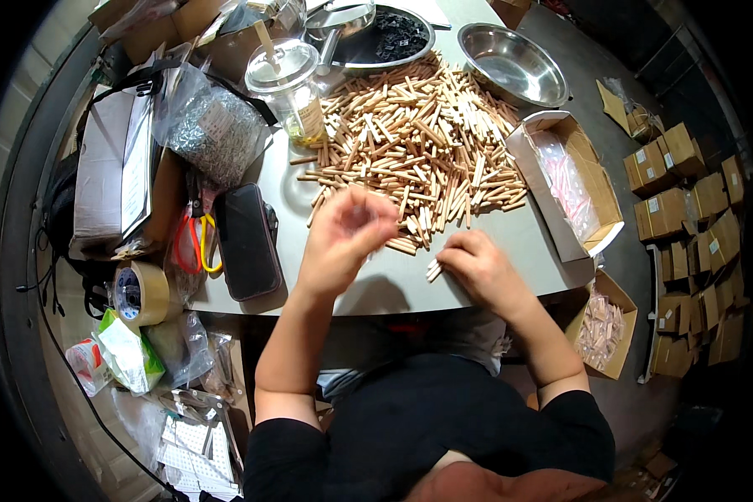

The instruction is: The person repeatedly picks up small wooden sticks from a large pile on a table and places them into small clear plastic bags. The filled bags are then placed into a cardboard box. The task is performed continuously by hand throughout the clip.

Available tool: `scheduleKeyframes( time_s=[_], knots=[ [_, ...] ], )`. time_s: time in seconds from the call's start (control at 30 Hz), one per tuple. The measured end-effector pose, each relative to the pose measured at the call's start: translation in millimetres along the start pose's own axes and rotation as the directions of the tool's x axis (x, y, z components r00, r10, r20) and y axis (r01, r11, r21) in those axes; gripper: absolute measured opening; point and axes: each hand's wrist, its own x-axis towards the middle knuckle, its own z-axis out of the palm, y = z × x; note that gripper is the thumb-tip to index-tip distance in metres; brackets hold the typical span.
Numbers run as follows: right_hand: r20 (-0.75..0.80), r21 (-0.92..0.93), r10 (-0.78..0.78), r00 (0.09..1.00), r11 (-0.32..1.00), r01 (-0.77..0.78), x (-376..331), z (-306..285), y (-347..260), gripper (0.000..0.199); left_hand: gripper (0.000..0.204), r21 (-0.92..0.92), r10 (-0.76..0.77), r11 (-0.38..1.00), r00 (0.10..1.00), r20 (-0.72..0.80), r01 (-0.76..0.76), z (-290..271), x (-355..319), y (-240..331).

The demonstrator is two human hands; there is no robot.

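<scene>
A large heap of short wooden sticks [410, 138] covers the middle of the grey table [376, 289]. My left hand [343, 238] is raised just above the table at the heap's near edge, blurred, fingers curled; whether it holds anything I cannot tell. My right hand [481, 268] rests on the table near the front edge, fingers closed over a few wooden sticks [433, 269] that poke out at its left side.
A black phone [247, 238] and orange-handled scissors [191, 243] lie left of my hands. A lidded plastic cup [289, 84], a steel bowl [514, 63], a dark tray [389, 38], an open cardboard box [573, 180], tape roll [142, 293] and stacked small boxes [690, 226] surround the table.
</scene>
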Motion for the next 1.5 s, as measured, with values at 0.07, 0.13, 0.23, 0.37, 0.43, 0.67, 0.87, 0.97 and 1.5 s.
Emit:
scheduleKeyframes(
  time_s=[0.07, 0.13, 0.23, 0.37, 0.43, 0.67, 0.87, 0.97, 1.5],
  knots=[
    [-0.039, -0.003, -0.031, 0.999, 1.000, 0.031, 0.9, 10.1, -10.8, 0.015, 0.023, -0.022, -0.079, 0.996, 0.992, 0.098, 0.082, 0.3, -31.6, -5.2],
    [-0.038, -0.004, -0.037, 0.999, 0.999, 0.037, 4.6, 21.2, -19.7, 0.019, 0.026, 0.095, -0.237, 0.971, 0.933, 0.271, 0.219, -3.0, -65.3, -13.2],
    [-0.090, 0.047, 0.071, 0.993, 0.997, -0.067, 16.9, 35.7, -32.7, 0.025, 0.027, 0.354, -0.522, 0.847, 0.745, 0.415, 0.397, -2.8, -98.5, -37.0],
    [-0.119, 0.035, 0.154, 0.981, 0.988, -0.151, 24.9, 43.1, -39.7, 0.028, 0.025, 0.108, -0.623, 0.780, 0.748, 0.228, 0.616, 5.2, -129.9, -84.2],
    [-0.109, 0.052, 0.172, 0.979, 0.984, -0.168, 26.5, 37.6, -42.4, 0.023, 0.025, -0.014, -0.657, 0.743, 0.733, 0.174, 0.669, 7.0, -132.5, -92.4],
    [0.058, 0.156, 0.164, 0.985, 0.973, -0.171, 10.6, 19.7, -41.1, 0.014, 0.022, -0.357, -0.700, 0.570, 0.665, 0.260, 0.740, 13.2, -119.3, -102.9],
    [0.199, 0.288, 0.049, 0.979, 0.952, -0.107, -4.4, 8.2, -39.5, 0.016, 0.021, -0.524, -0.725, 0.447, 0.637, 0.261, 0.725, 20.3, -112.4, -94.7],
    [0.263, 0.325, -0.017, 0.965, 0.943, -0.072, -8.0, 6.1, -40.4, 0.020, 0.020, -0.487, -0.741, 0.449, 0.616, 0.265, 0.749, 20.6, -113.5, -97.2],
    [-0.049, 0.520, -0.072, 0.996, 0.850, 0.087, -34.6, -42.8, -38.6, 0.012, 0.042, 0.225, -0.328, 0.933, 0.923, 0.203, 0.282, 63.7, -73.5, -65.7]
  ],
)
